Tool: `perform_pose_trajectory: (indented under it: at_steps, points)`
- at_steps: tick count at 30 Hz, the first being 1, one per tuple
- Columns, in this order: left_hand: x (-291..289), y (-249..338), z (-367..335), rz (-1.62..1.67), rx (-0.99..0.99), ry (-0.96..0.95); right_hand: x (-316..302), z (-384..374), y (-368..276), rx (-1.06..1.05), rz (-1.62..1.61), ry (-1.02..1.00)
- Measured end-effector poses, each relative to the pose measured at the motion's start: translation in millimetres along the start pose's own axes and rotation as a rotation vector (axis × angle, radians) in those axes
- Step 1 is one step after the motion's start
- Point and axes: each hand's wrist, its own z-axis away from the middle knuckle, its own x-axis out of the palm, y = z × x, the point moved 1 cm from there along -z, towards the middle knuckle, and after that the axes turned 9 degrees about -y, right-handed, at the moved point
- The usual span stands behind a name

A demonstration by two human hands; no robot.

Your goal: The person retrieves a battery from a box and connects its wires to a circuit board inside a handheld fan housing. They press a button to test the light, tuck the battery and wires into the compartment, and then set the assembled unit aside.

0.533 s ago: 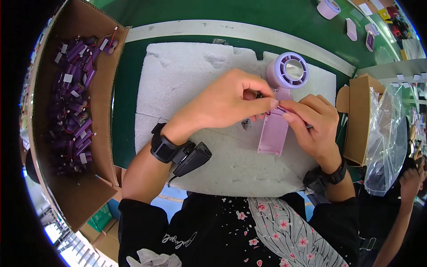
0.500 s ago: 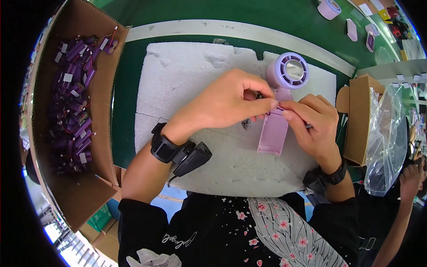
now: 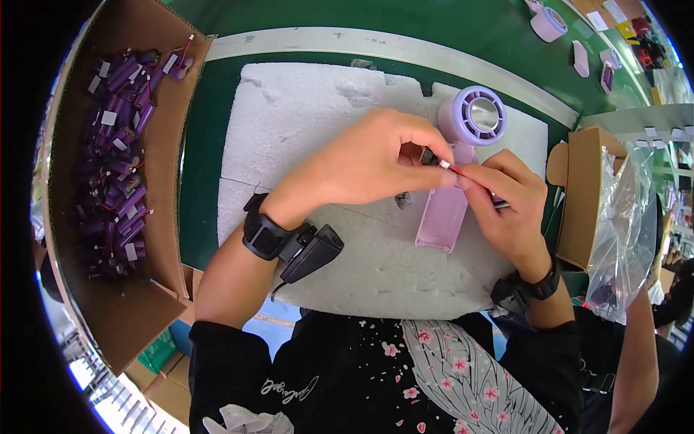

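Note:
A pale purple handheld fan (image 3: 471, 116) lies on a white foam slab, round head away from me. Its pink-lilac handle shell (image 3: 441, 218) points towards me. Over the top of the handle, my left hand (image 3: 369, 159) is closed, thumb and forefinger pinching at a small white wire plug (image 3: 444, 165). My right hand (image 3: 506, 199) pinches the red wire (image 3: 456, 171) behind that plug, fingertips almost touching the left thumb. Something thin and dark shows under the curled right fingers; I cannot make out what it is.
A cardboard box (image 3: 163, 181) at the left holds many purple wired battery cells (image 3: 119, 145). The foam slab (image 3: 289, 123) lies on the green table. On the right stand another carton (image 3: 578, 202) and a clear plastic bag (image 3: 625, 224), near another person's arm (image 3: 637, 354). More fan parts (image 3: 549, 25) lie far right.
The white plug and red wire now show between my fingertips, where they were mostly hidden. Both hands have shifted slightly. The other person's arm at the right has moved.

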Motion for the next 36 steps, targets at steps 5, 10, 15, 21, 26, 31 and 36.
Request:
perform_pose_trajectory:
  at_steps: [5,10,15,21,26,31,36]
  points:
    - [-5,-8,-1,0.153,-0.053,-0.041,-7,4,2,0.002,0.026,-0.083]
    - [-5,0,-1,0.266,-0.035,0.013,-4,4,3,-0.041,0.052,-0.085]
    - [-5,-2,0,0.315,-0.009,-0.006,-3,4,2,-0.033,0.045,-0.076]
    - [-4,-1,0,0.291,-0.011,0.023,0,2,1,-0.075,0.068,-0.017]
    - [-2,1,1,0.246,-0.022,0.056,0,2,1,-0.145,0.152,-0.014]
    - [-1,1,1,0.261,-0.038,0.077,-3,0,-4,-0.185,0.207,-0.041]
    - [1,2,1,0.208,0.021,0.087,1,1,-2,-0.147,0.102,-0.031]
